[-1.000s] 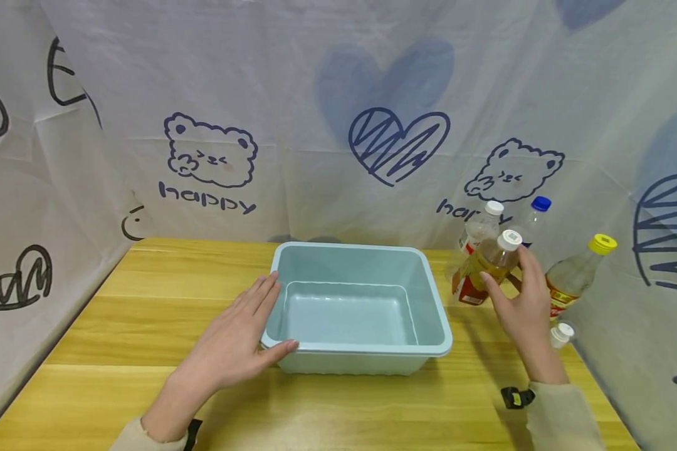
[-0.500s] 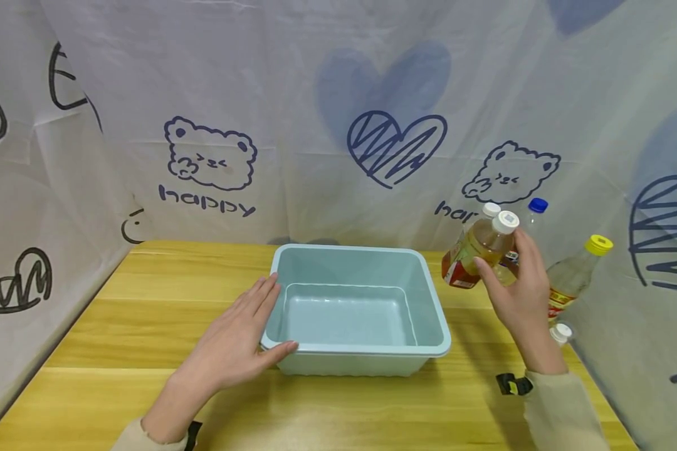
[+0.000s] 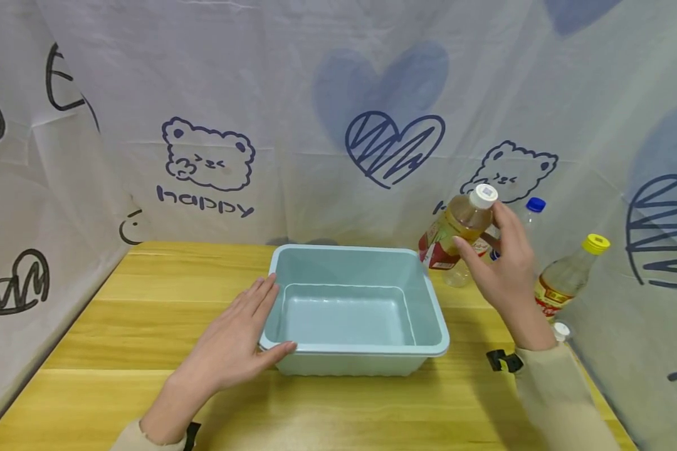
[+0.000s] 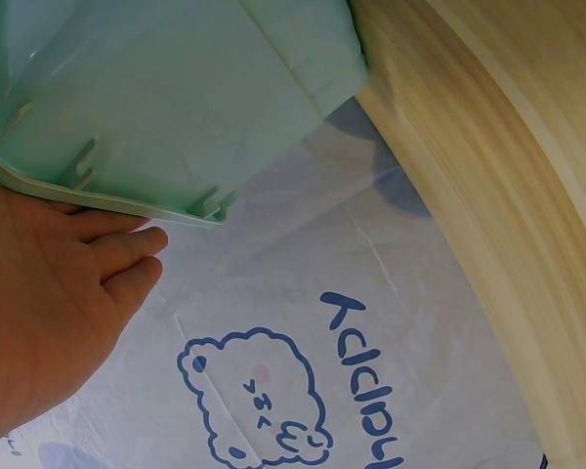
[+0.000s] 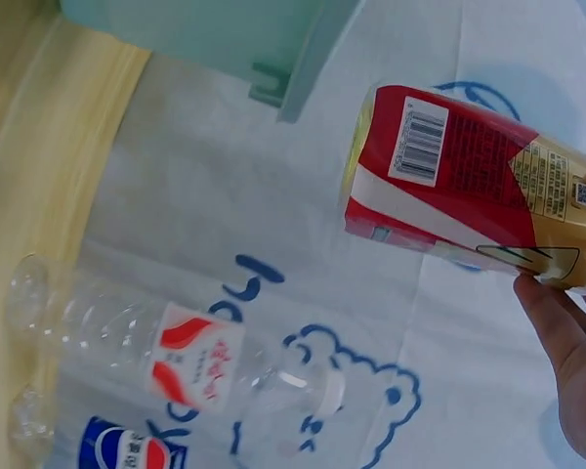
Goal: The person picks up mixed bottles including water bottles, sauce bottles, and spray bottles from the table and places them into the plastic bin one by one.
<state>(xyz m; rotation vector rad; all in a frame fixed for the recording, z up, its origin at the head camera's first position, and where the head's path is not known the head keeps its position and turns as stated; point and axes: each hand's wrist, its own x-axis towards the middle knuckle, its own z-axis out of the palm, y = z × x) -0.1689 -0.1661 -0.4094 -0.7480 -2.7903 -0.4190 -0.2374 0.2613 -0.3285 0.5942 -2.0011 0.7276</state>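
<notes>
My right hand (image 3: 504, 275) grips a drink bottle (image 3: 451, 232) with a white cap and a red and yellow label. The bottle is lifted and tilted, its base near the right back corner of a pale blue-green plastic tub (image 3: 350, 349). In the right wrist view, a barcode shows on the bottle (image 5: 449, 186). My left hand (image 3: 231, 338) rests on the tub's left rim near the front corner, fingers extended and thumb along the front rim. Nothing lies inside the tub. In the left wrist view, fingers touch the outer edge of the tub (image 4: 176, 117).
Behind my right hand stand a clear bottle (image 5: 200, 352) with a red and white label and a blue-capped bottle (image 3: 535, 205). Further right are a yellow-capped bottle (image 3: 564, 275) and a white cap (image 3: 561, 331), partly hidden. A printed cloth (image 3: 293, 125) hangs behind the wooden table (image 3: 146, 300).
My right hand has lifted the drink bottle from among the others and carried it up and left, toward the tub. The left hand has stayed on the rim.
</notes>
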